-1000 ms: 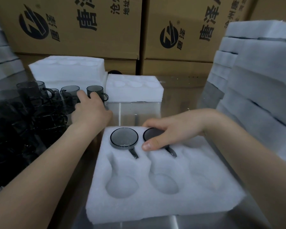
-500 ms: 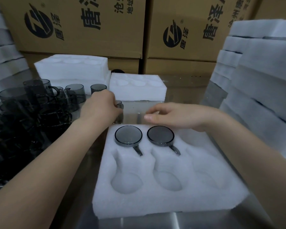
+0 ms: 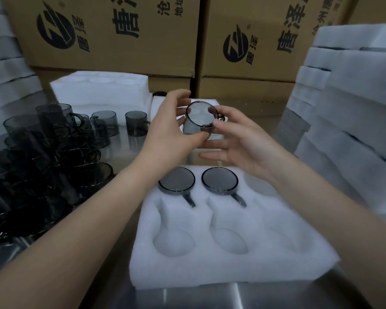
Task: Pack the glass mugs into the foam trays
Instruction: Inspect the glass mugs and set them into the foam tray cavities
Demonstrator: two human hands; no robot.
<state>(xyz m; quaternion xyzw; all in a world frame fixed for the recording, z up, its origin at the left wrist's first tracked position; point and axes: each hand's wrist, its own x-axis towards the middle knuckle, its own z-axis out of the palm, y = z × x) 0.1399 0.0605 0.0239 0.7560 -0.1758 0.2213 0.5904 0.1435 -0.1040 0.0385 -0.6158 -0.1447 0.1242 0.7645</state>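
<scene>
White moulded foam tray on steel worktop, right pockets faint. Pile of smoky grey glass mugs left, overlapping, cut off. Left hand and right hand grip one grey mug above tray's far edge; handle mostly hidden.

Both forearms reach forward, left hand and right hand meeting, each gripping one glass mug.

Head cam, wide-angle, looks fwd & down, close over foam tray.
</scene>
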